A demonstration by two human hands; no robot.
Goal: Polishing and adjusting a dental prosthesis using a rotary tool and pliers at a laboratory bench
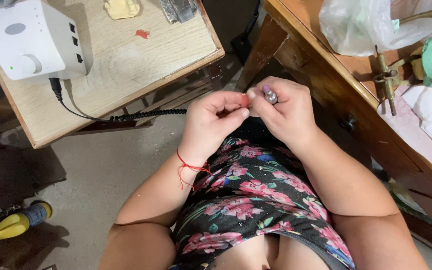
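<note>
Floral-print lap below, both hands meet above it — left hand (215,122) pinches a small pink piece (245,101) just left of the metal handpiece (270,96) gripped end-on by the right hand (286,110).

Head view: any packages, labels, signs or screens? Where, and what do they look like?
Clear plastic bag: crumpled, top right on the brown wooden desk.
White control box: rounded, top left on the light wooden table; grey oval patch, round knob, small green light, black ports and cable.
No signs or screens visible.
</note>
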